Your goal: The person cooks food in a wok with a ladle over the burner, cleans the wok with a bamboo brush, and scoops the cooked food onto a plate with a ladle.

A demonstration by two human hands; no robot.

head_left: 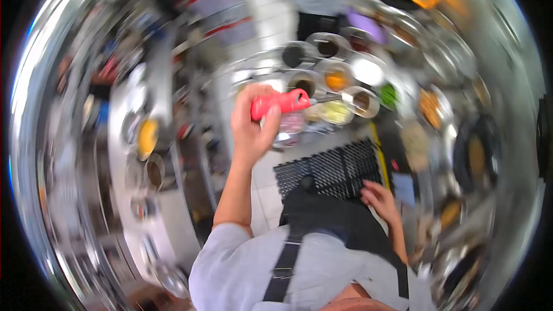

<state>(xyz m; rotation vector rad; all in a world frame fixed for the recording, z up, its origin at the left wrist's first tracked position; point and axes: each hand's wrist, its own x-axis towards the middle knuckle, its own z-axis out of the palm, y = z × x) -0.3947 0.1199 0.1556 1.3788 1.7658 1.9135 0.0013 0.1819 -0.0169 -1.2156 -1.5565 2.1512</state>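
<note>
Your left hand (247, 129) is clamped round a red-handled tool (282, 103), raised ahead: seemingly a holding step, and moving it calls for keeping its metal shaft (325, 99) off the bowls (374, 107). Your right hand (381, 200), fingers loosely apart, is beside your apron (345, 219). Beyond, pale floor (266, 198) leaves room left of the black mat (334, 167); a yellow strip (380, 158) edges its right.

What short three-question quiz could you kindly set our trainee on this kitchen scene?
1. Which hand grips the red handle?
2. The floor mat is: A) white, B) black, C) yellow.
3. Fill the gap: in the picture, the green food lies to the ___ of the orange food.

Key: 1. The left hand. 2. B. 3. Right.
</note>
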